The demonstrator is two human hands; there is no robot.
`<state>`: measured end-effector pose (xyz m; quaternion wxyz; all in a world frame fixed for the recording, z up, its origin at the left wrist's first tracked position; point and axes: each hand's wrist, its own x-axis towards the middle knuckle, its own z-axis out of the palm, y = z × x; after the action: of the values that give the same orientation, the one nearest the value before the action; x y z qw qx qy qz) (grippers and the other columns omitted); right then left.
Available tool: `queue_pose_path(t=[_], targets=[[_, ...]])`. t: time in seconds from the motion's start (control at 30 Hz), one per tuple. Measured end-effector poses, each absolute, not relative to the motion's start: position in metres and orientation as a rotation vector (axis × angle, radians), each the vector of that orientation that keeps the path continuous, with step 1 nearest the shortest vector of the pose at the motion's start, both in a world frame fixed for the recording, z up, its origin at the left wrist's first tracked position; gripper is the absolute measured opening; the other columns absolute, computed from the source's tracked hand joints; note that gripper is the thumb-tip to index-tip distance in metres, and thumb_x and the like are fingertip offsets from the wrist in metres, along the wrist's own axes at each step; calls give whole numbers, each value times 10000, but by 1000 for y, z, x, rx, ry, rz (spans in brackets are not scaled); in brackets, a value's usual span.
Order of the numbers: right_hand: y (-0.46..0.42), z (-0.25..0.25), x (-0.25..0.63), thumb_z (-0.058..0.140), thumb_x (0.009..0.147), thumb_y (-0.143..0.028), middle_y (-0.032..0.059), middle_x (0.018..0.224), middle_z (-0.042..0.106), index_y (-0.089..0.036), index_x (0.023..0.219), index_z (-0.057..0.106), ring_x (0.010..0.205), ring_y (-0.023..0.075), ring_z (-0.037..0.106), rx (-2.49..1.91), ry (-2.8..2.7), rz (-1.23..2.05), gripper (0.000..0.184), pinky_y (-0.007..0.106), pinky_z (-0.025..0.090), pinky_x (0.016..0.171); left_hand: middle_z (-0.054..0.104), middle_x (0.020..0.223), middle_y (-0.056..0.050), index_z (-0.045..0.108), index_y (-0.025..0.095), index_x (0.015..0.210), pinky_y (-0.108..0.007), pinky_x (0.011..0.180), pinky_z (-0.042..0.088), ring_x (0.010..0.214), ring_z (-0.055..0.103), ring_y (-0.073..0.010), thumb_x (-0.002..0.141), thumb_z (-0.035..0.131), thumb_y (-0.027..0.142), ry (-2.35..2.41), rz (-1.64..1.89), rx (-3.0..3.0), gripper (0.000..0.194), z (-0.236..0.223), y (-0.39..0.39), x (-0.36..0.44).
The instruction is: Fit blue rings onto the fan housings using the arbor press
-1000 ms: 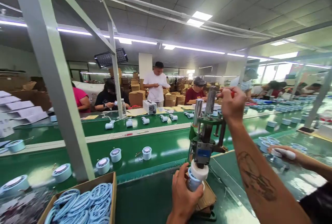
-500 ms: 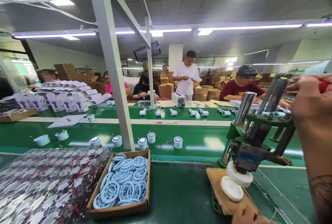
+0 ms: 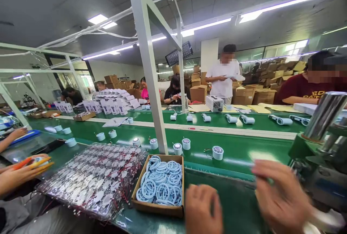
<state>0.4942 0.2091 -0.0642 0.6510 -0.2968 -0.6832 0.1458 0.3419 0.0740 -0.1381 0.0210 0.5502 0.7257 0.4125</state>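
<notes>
Head view. Both my hands are blurred. Left hand: fingers bent over, just beside the right wall of the cardboard box; I cannot tell whether they touch it or pinch anything. Right hand: fingers partly bent, over the worktop and near the press; grip likewise unreadable, no part visible in it.

Light blue rings lie heaped and overlapping in the box, at the left hand's side. Left of the box, close against it: a spread of pale parts with red wires. On the green belt beyond, a light blue housing with a loose lead.

Risks, my judgement:
- Overlapped rings may cling, so two could come up together or one flip out.
- A knock from the left knuckles could shove the box into the wires and snag them.
- Drifting outward, the right hand could strike the press.
- Reaching too far over the belt could catch the lead and tip the housing.
</notes>
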Motion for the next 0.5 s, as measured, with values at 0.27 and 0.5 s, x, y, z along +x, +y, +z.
queue_pose_path(t=[0.27, 0.5], targets=[[310, -170, 395, 590, 718, -440, 239, 1321, 560, -117, 1249, 570, 1329, 426, 495, -1225, -1747, 589, 622, 564, 415, 1107, 760, 932, -72, 763, 222, 876, -467, 939, 465, 1013, 625, -340, 811, 564, 215, 2638, 960, 1600, 209, -123, 50, 215], [326, -180, 401, 474, 797, -414, 196, 1183, 644, -161, 1183, 561, 1169, 380, 623, -1308, -1674, 741, 469, 523, 473, 1039, 724, 911, -84, 667, 210, 1008, -368, 800, 511, 822, 680, -255, 1000, 388, 512, 2562, 1470, 1357, 411, -135, 52, 220]])
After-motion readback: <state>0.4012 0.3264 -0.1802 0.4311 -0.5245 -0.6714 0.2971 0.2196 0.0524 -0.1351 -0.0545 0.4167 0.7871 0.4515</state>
